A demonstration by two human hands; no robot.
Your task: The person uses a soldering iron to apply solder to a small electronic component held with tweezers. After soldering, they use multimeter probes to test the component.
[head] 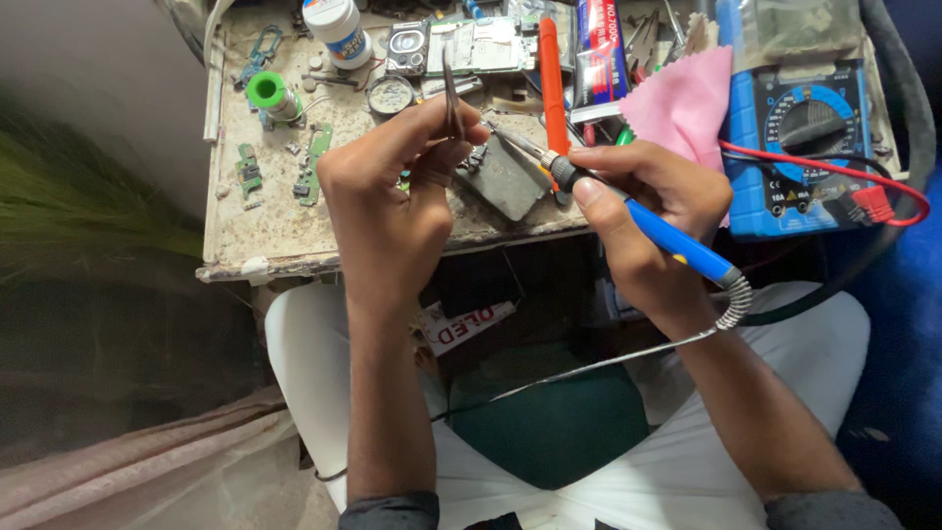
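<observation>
Looking down from head height, two bare forearms are seen reaching over a small, dirty bench [285, 231] crowded with repair clutter. The left hand [392, 182] is closed in a pinch around a pair of thin metal tweezers [451, 93], which are held nearly upright, tips pointing down toward a dark flat plate [510, 182] near the front edge of the bench. The right hand [648, 201] is wrapped around a soldering iron [677, 240] with a blue handle, gripped like a pen; its metal tip is angled up and left, ending just beside the left hand's fingertips above the plate. A coiled strain relief and grey cord are seen trailing from the handle across the lap.

Behind the hands, a green spool [267, 91], small green circuit boards [316, 162], a white jar with a blue band [336, 27] and an orange-handled tool [551, 74] are laid on the bench. To the right, a pink cloth [687, 98] is spread beside a blue multimeter [805, 147] with red and black leads. Below the bench, white trousers and a dark green patch between the knees are visible.
</observation>
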